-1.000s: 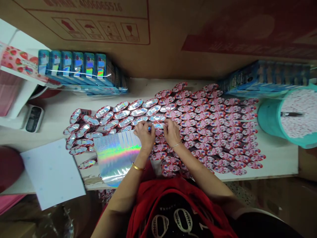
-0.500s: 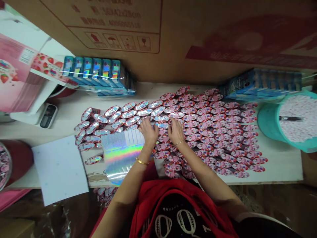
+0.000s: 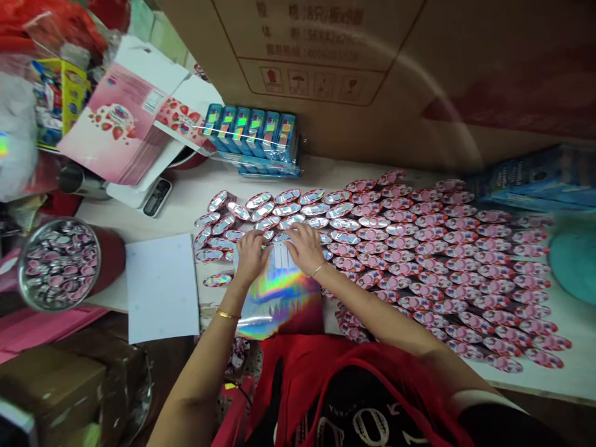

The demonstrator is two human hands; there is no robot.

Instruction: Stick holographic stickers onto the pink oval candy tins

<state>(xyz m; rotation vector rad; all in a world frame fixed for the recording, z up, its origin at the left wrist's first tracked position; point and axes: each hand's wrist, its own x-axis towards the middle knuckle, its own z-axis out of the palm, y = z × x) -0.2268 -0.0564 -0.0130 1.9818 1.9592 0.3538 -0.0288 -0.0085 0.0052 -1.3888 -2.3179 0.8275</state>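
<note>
A shiny holographic sticker sheet lies at the table's front edge, with pale strips near its upper edge. My left hand is closed at the sheet's upper left corner, fingers curled over it. Beside it, my right hand pinches at the sheet's top edge. The fingertips hide whether a single sticker is between them. Just beyond my hands stand rows of small oval packs. Those on the left have silvery holographic tops; those on the right show pink tops.
White paper lies left of the sheet, beside a round red tin full of small pink and silver pieces. Blue boxes in clear wrap and a large carton stand at the back. A turquoise tub is at the right.
Both hands have moved left from the oval packs back to the sticker sheet's top edge. The view has swung left, showing more of the tin and clutter there.
</note>
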